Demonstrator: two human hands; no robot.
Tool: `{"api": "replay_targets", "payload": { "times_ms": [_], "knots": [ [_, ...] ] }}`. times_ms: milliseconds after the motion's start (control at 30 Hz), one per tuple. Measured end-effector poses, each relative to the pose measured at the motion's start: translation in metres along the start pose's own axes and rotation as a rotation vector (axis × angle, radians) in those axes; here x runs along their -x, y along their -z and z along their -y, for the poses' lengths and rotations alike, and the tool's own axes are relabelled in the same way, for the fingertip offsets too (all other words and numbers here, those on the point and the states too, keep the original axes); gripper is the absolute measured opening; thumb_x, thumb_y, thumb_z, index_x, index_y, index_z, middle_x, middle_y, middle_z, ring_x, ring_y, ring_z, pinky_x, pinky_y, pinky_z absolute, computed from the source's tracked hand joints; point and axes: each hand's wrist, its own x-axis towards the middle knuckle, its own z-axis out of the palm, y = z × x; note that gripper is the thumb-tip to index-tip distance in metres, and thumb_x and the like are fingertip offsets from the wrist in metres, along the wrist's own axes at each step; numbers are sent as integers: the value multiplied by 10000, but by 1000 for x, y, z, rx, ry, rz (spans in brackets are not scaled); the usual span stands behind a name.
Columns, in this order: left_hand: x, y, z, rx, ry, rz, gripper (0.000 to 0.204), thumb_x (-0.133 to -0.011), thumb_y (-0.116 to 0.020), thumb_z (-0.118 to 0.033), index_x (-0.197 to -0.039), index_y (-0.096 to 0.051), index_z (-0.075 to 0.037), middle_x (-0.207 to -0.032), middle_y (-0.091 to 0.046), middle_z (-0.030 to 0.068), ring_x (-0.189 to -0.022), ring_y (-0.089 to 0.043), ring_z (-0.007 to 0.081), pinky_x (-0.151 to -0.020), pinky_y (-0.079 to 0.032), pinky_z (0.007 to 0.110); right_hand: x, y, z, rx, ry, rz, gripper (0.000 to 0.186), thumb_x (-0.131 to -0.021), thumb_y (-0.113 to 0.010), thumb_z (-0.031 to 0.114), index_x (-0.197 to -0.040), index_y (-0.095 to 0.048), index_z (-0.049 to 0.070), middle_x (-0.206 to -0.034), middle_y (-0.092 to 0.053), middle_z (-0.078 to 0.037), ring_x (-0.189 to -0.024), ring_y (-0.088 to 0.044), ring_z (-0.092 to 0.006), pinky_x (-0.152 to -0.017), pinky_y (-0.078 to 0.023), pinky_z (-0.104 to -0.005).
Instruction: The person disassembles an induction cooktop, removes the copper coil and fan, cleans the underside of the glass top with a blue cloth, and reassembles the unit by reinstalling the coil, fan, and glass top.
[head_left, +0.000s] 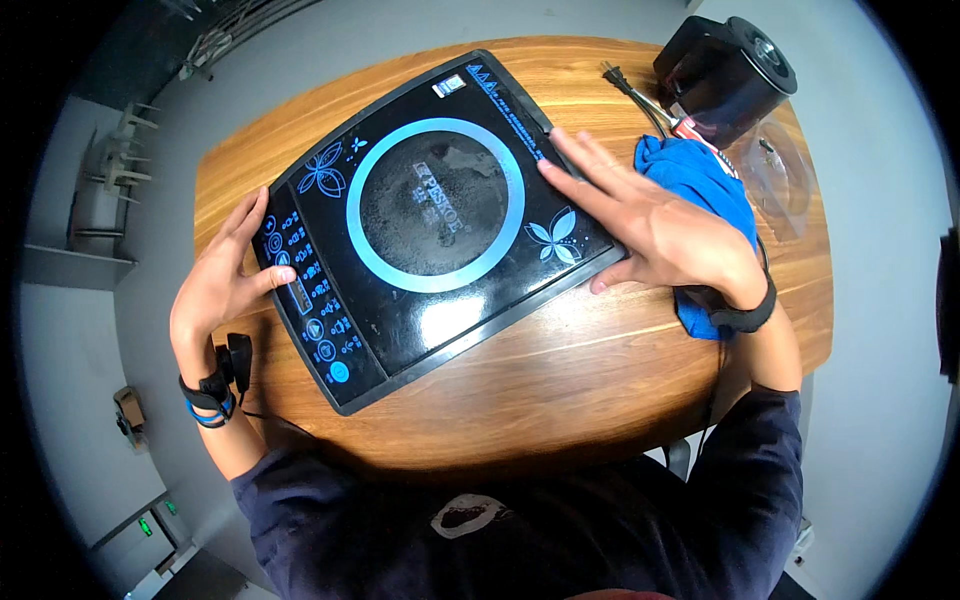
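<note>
A black induction cooktop (400,320) with a blue ring, blue flower prints and a row of touch controls lies turned at an angle over the table, its control strip toward the left. Along that left edge my left hand (220,280) holds it, thumb on the control strip and fingers at the rim. On the opposite side my right hand (665,230) grips the right corner; its fingers stretch along the edge onto the top, and the thumb sits at the near rim. The cooktop's underside is hidden.
The wooden table (480,425) has a rounded edge. At its right lie a crumpled blue cloth (690,170) and a clear plastic piece (785,190). A black appliance (730,80) stands at the far right corner, beside a two-pin plug (615,77) with its cord.
</note>
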Motion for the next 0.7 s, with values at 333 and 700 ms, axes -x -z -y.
{"api": "replay_targets", "payload": {
  "times_ms": [333,700],
  "knots": [
    [0,-2,-8,8,29,-9,1171,-808,-967,-393,-1756,-388,-21,-1793,-419,254,-1647,-435,416,-1335,-418,467,64,26,-30,317,-477,4,980,-729,-939,39,-1606,-572,281,-1716,-498,-193,-1485,-566,-464,-1150,-572,-541],
    [-2,2,-6,55,107,47,1238,-796,-967,-486,-1759,-364,7,-1820,-353,287,-1675,-396,396,-1353,-392,488,137,93,10,383,-512,-363,417,-697,-740,-33,-1094,-755,92,-1278,-727,-108,-1199,-670,-395,-997,-569,-486]
  ]
}}
